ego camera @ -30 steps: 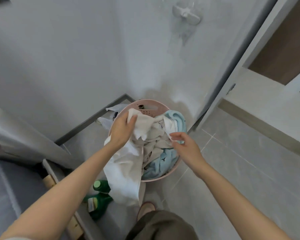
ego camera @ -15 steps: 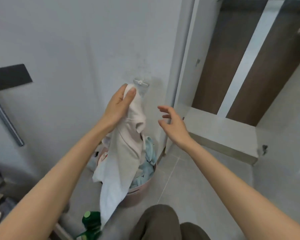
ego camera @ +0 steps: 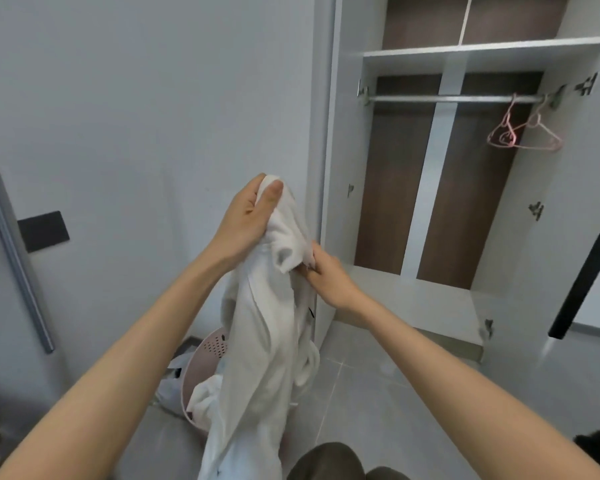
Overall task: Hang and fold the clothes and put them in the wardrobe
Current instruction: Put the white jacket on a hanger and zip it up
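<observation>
**White garment held up in both hands before the open wardrobe**

Item under handling: one white garment (ego camera: 260, 341), hanging at frame centre and trailing down toward 6 o'clock. Its upper end is bunched and its lower length falls loose in folds. What kind of garment it is cannot be determined.

Left hand (ego camera: 246, 220): at 12 o'clock of the garment, closed round the topmost bunch of cloth with the thumb laid across it. This hand carries the weight.

Right hand (ego camera: 326, 275): at 3 o'clock of the garment's upper part, just below the left hand. The fingers are curled and pinch a fold at the cloth's edge.

Below the garment, at 7 o'clock, a pink perforated laundry basket (ego camera: 212, 348) stands on the grey tiled floor (ego camera: 361, 393). More white cloth lies over its rim, and the hanging garment covers part of it.

The wardrobe (ego camera: 347, 168) stands with its interior exposed, from 1 o'clock to 3 o'clock of the frame. A metal rail (ego camera: 447, 98) runs across beneath a white shelf (ego camera: 482, 50). Pink hangers (ego camera: 520, 133) hang at the rail's right end, well apart from both hands.

At 9 o'clock, a black plate (ego camera: 44, 232) is fixed to the grey wall near a slanted grey bar (ego camera: 14, 244). At 6 o'clock, a knee in olive trousers (ego camera: 326, 462) shows.
</observation>
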A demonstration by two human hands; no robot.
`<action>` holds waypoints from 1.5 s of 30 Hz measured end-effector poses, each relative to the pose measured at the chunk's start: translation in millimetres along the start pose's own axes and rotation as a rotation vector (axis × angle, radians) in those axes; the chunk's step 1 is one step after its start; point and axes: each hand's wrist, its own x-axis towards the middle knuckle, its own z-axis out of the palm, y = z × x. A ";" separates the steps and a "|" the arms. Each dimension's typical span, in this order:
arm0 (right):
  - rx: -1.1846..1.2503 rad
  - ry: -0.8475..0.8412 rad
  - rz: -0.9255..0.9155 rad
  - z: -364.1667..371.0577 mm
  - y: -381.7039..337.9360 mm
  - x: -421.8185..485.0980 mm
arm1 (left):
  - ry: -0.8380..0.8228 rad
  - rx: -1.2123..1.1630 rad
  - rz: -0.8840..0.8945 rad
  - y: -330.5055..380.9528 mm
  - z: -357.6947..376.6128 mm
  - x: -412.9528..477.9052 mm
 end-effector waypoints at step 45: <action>-0.524 1.308 0.001 -386.0 -62.0 -18.3 | -0.140 -0.263 0.426 143.5 304.6 223.0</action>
